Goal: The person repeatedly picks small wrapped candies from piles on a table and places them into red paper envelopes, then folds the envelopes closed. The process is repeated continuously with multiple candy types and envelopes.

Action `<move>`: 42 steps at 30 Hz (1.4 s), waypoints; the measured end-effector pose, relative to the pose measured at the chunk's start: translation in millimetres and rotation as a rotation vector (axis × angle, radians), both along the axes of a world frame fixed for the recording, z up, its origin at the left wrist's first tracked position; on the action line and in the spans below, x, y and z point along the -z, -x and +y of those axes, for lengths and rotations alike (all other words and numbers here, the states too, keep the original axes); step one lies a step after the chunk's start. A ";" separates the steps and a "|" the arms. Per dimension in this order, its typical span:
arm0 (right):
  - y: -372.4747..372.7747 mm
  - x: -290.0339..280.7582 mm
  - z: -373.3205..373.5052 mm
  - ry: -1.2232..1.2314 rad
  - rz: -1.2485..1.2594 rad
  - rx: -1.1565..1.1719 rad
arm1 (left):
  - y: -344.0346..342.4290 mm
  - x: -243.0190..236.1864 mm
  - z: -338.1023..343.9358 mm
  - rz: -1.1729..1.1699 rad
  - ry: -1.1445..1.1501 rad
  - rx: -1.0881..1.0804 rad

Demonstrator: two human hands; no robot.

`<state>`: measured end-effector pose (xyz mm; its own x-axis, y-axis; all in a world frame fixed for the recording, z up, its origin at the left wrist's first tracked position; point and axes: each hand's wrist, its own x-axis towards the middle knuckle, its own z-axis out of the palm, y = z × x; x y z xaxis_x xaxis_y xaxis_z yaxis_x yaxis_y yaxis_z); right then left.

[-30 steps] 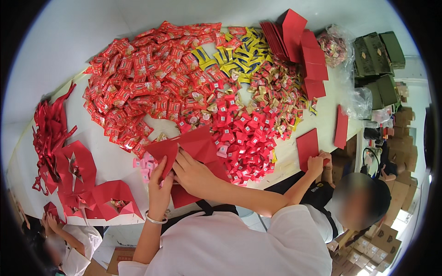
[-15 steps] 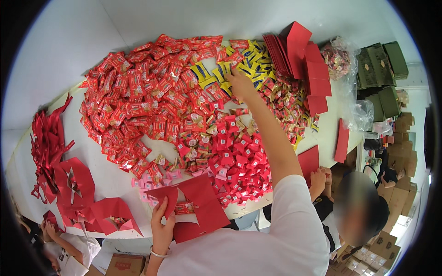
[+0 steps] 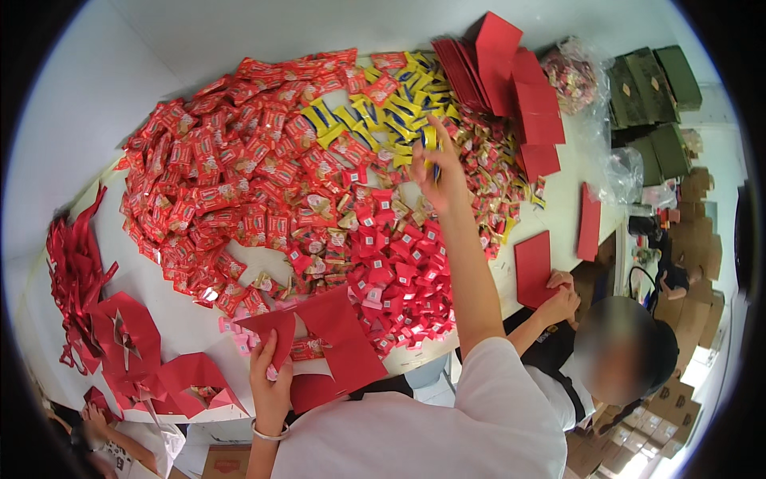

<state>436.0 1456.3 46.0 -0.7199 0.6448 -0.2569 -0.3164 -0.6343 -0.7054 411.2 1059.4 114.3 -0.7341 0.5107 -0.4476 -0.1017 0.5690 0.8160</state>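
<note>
The red box [image 3: 355, 351] gripped by the left hand [image 3: 271, 379] seems part-filled; loaded boxes [image 3: 187, 371] are set left of it. The grip of the right hand [image 3: 443, 180] cannot be told.

Red folded box [image 3: 355, 349] in left hand [image 3: 270, 386]

one head-worn wide fisheye camera looks down from close above the table [image 3: 267, 259], reaching to the wall [image 3: 239, 30] beyond.
</note>
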 end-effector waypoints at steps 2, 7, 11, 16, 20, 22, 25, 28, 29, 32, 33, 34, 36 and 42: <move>-27.8 -16.1 -23.0 0.093 0.120 -0.003 | -0.1 -2.5 4.7 -0.011 0.006 -0.004; -106.5 13.8 -38.1 0.265 0.395 0.076 | -7.7 1.7 3.6 -0.010 -0.017 0.000; -118.3 0.4 -23.3 -0.155 -0.412 0.161 | -12.5 4.3 0.4 0.003 -0.007 0.010; -64.4 38.0 8.8 -1.384 -0.795 -0.060 | -14.1 -1.7 7.8 0.019 -0.008 0.030; -20.1 42.2 -1.8 -1.764 -1.123 -0.524 | -12.1 -8.1 12.5 -0.017 -0.002 0.009; -17.8 50.4 5.1 -1.785 -1.106 -0.528 | -11.3 -5.3 9.7 -0.001 -0.001 0.005; -18.0 29.9 10.0 -1.650 -1.078 -0.313 | -12.4 -0.6 1.5 0.028 0.008 -0.029; -42.0 20.4 44.5 -0.941 -0.889 -0.090 | -12.6 0.9 0.8 0.030 -0.002 -0.038; -49.4 21.2 57.3 -0.630 -0.784 -0.026 | -11.0 0.9 1.6 0.026 -0.010 -0.031; -54.0 26.7 72.6 -0.311 -0.753 0.035 | -10.3 0.1 2.5 0.053 0.006 -0.001; -56.1 41.8 71.0 -0.524 -0.852 0.054 | -9.4 -1.0 4.0 0.040 0.002 0.000; -55.2 65.7 65.3 -0.738 -0.947 0.073 | -8.5 -2.2 5.4 0.027 -0.001 0.001; -27.3 52.8 27.7 -1.291 -1.204 -0.086 | -9.9 -1.1 3.2 0.021 0.009 -0.031; -17.8 51.6 10.0 -1.574 -1.493 -0.164 | -5.5 -5.3 0.9 0.025 -0.018 -0.020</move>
